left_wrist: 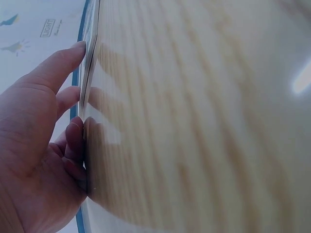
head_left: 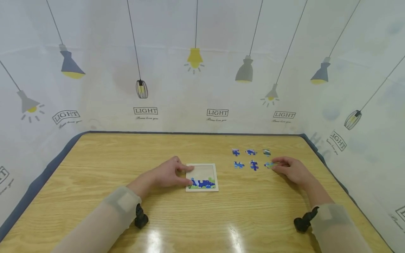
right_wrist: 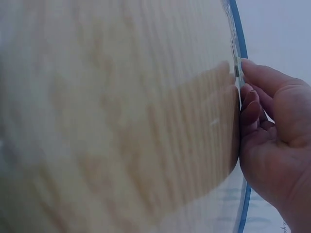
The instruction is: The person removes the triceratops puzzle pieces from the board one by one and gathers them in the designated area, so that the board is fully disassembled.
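A square, pale wooden puzzle tray lies flat on the table, with joined blue and green pieces along its near side. At the tray's left edge, my left hand presses with thumb and index finger, which look fairly straight; its other fingers curl in beside the edge in the left wrist view. Further right, my right hand pinches the right end of a green-and-blue puzzle piece between thumb and fingertips, low at the table. In the right wrist view the piece shows only as a thin edge.
Several loose puzzle pieces lie in two rows right of the tray, among them a dark blue one, a light blue one and a greyish one. The wooden table meets a lamp-printed backdrop behind.
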### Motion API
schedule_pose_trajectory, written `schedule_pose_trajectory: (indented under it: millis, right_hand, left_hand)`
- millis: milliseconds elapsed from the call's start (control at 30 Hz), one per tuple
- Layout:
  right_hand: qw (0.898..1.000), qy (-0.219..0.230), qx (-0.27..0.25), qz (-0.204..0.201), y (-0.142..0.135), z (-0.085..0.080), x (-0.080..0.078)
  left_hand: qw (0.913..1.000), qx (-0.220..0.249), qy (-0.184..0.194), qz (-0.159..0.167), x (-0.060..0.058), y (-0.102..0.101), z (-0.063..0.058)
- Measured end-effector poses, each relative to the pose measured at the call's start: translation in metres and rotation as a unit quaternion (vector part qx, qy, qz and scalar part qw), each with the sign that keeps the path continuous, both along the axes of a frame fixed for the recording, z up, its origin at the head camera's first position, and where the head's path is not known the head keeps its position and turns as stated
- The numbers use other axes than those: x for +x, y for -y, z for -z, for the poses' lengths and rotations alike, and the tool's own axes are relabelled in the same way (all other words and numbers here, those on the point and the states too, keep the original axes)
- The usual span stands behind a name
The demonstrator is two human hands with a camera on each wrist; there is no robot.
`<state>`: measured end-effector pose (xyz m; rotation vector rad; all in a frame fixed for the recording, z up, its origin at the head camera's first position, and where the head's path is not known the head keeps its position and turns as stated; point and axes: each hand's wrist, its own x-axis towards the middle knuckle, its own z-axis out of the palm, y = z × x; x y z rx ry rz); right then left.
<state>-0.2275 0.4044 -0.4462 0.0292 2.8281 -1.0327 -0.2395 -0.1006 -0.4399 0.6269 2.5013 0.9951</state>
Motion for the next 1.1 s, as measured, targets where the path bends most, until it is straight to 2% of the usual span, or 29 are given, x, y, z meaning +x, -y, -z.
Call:
schedule_pose_trajectory:
  millis: [200, 300, 433, 533, 700, 867, 1000, 1100]
  right_hand:
    - [0.999, -0.001, -0.043, 0.021, 0.004, -0.004, 0.006]
    - [0.997, -0.015, -0.078, 0.012, 0.016, -0.007, 0.01]
    - [0.992, -0.027, -0.118, -0.028, 0.053, -0.018, 0.013]
    - [0.989, -0.019, -0.134, -0.066, 0.089, -0.026, 0.014]
    - [0.983, -0.006, -0.128, -0.134, 0.15, -0.029, 0.016]
    - [0.974, 0.029, -0.118, -0.193, 0.204, -0.027, 0.017]
    - [0.964, 0.051, -0.123, -0.228, 0.234, -0.028, 0.016]
    - [0.959, 0.059, -0.126, -0.247, 0.246, -0.027, 0.015]
  left_hand:
    - [1.0, -0.002, 0.001, -0.001, 0.0, -0.001, 0.003]
    - [1.0, -0.007, 0.0, -0.001, 0.0, -0.002, 0.003]
    - [0.9999, -0.011, -0.004, 0.003, 0.0, -0.001, 0.002]
    - [0.9999, -0.011, -0.004, 0.005, 0.0, 0.0, 0.001]
    - [0.9999, -0.014, -0.003, 0.007, 0.001, 0.003, -0.001]
    - [0.9999, -0.015, -0.003, 0.009, 0.0, 0.003, -0.001]
    - [0.9998, -0.015, -0.002, 0.012, 0.0, 0.003, 0.0]
    - [0.9997, -0.017, -0.003, 0.015, -0.001, 0.003, 0.001]
